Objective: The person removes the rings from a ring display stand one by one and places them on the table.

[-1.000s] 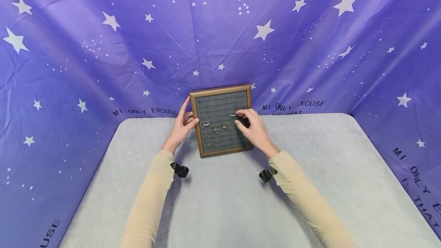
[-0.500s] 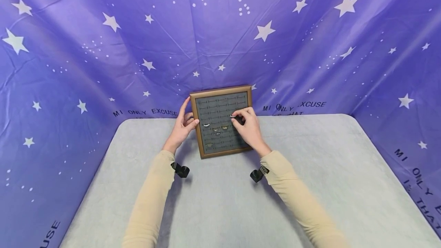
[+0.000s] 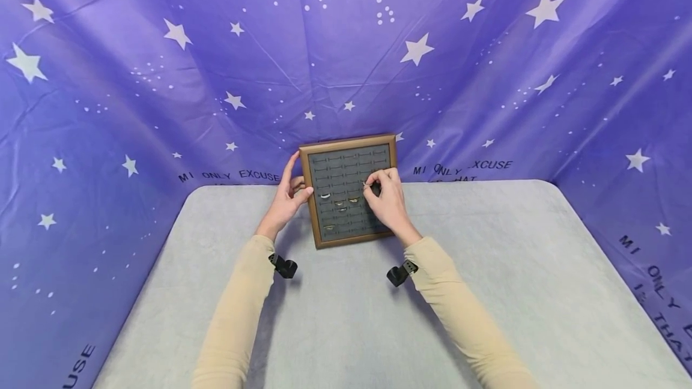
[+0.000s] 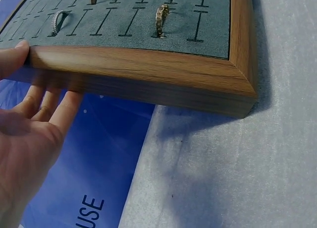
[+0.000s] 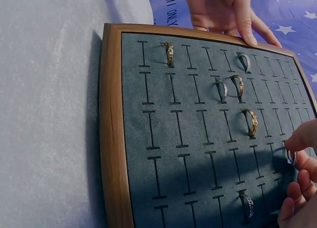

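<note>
A wood-framed ring display board (image 3: pixel 346 241) with dark grey slotted padding leans tilted near the back of the table. My left hand (image 3: pixel 281 206) grips its left edge, thumb on the front of the frame and fingers behind. In front of the board's right half, my right hand (image 3: pixel 388 202) pinches a silver ring (image 5: pixel 292 158) at a slot; fingers partly cover it, so how deep it sits is hidden. Other rings stand in slots: a gold ring (image 5: pixel 251 123), a patterned gold ring (image 5: pixel 169 55), a silver ring (image 5: pixel 246 63) and several more.
The grey table (image 3: pixel 335 317) spreads out in front of the board. A purple star-printed cloth (image 3: pixel 346 47) hangs behind and along both sides. Black wrist cameras sit on both cuffs, the right camera (image 3: pixel 401 273) low over the table.
My right hand has moved slightly left, and its thumb and forefinger have come together on the silver ring. The left hand keeps its hold on the board.
</note>
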Demonstrator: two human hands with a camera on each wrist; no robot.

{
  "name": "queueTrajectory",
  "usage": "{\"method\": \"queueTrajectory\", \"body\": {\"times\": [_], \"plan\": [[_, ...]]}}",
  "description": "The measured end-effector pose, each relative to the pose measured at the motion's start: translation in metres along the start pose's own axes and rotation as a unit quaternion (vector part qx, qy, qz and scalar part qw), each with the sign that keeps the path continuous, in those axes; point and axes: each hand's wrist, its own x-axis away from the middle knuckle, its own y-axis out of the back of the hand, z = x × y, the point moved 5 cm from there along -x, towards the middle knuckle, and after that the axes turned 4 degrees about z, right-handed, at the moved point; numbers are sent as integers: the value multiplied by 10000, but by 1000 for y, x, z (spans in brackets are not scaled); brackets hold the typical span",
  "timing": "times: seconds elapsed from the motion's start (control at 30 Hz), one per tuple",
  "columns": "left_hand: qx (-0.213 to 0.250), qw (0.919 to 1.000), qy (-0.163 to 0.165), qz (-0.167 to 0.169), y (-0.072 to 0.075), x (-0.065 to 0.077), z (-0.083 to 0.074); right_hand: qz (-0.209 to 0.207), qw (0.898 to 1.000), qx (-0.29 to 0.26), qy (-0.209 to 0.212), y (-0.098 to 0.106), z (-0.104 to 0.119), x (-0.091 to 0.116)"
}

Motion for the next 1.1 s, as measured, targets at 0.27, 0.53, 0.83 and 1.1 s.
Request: {"method": "queueTrajectory", "body": {"times": [0.27,0.53,0.83,1.1], "plan": [[11,10000,25,75,-4,1,-1,152,9998,-157,42,2,-7,2],[-51,10000,-13,76,-8,6,-22,259,9984,-490,-100,4,-4,3],[-54,9999,-80,59,-6,5,-23,192,9971,-722,135,11,-2,6],[-123,9997,-110,159,-7,6,-22,134,9952,-966,-29,15,-12,17]]}}
